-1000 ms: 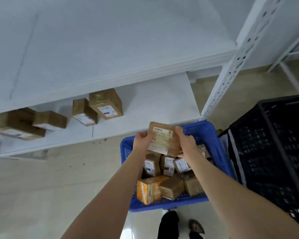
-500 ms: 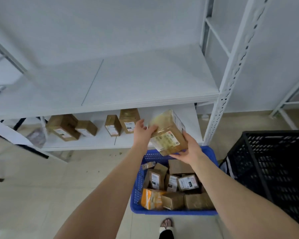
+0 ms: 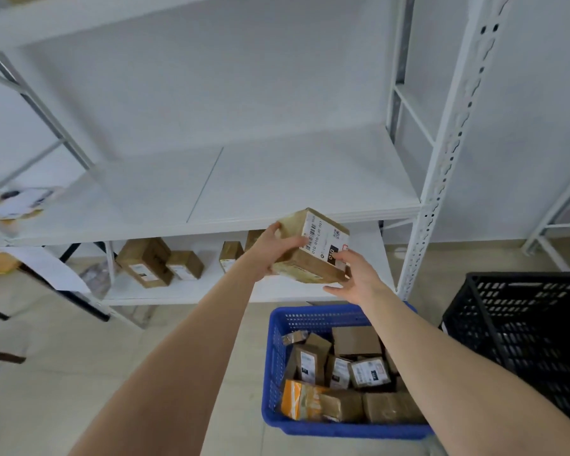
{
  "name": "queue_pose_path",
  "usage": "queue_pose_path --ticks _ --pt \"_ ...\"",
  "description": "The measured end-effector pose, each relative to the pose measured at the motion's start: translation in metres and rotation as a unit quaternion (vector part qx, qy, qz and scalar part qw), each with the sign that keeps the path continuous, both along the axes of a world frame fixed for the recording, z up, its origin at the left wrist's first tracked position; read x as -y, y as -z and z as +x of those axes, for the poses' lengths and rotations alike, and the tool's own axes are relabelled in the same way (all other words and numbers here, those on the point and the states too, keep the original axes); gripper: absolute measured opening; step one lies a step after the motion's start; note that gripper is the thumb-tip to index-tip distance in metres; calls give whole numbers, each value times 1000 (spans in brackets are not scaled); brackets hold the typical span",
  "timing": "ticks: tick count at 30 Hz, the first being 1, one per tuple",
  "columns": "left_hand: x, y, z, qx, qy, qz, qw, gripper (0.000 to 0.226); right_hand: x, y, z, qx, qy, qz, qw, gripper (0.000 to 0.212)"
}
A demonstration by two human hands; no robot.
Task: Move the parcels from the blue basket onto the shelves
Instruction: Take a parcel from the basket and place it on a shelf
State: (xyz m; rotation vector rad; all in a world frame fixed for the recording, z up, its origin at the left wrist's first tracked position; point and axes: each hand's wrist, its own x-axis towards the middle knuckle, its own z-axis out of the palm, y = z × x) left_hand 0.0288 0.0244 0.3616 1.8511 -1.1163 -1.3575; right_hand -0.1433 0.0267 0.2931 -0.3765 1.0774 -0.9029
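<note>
parcel (image 3: pixel 313 246) is out of the blue basket (image 3: pixel 310 312), held in the air by both hands, tilted, label face toward the camera. left hand (image 3: pixel 270 255) wraps its left end, fingers curled over the top face. right hand (image 3: pixel 352 278) cups the lower right corner, thumb on the label, fingers underneath. both have a real hold.

key relation: middle shelf (image 3: pixel 277 179) lies straight ahead of the parcel. the parcel's far top corner overlaps the shelf's front lip in view, so it sits at about lip height and not yet over the board. wide-angle view is poor here, so i can't tell if the bottom edge clears the lip.

my read of the next move: forward and a touch up, level the tilt, set down. long axis looks to run across between the 2 hands, roughly parallel to the shelf front, so no turn needed. left hand is slightly nearer the shelf.

upright post (image 3: pixel 441 159) stands off to the right, keep off it. lower shelf (image 3: pixel 185 291) carries at least 3 shelved parcels (image 3: pixel 145 261). at least 6 remaining parcels (image 3: pixel 369 373) in the basket, so lots left. black crate (image 3: pixel 524 324) beside the basket, not involved.
</note>
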Motion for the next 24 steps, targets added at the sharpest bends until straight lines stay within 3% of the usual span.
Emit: queue_pose_path --ticks 4,8,13,19,24 --pt "10 -26 29 96 58 -15 994 92 1 -11 24 -15 8 -31 999 41" --pt "14 -49 59 110 72 -72 989 51 -2 -24 55 13 -4 -45 999 39" --pt "17 -58 91 157 45 -174 971 29 -8 -33 99 55 32 -40 997 35" --pt "25 -59 124 221 -55 -206 952 32 -15 -43 142 58 33 -32 997 31" --pt "25 -59 152 216 -36 -195 956 29 -19 -49 171 64 34 -28 997 44"
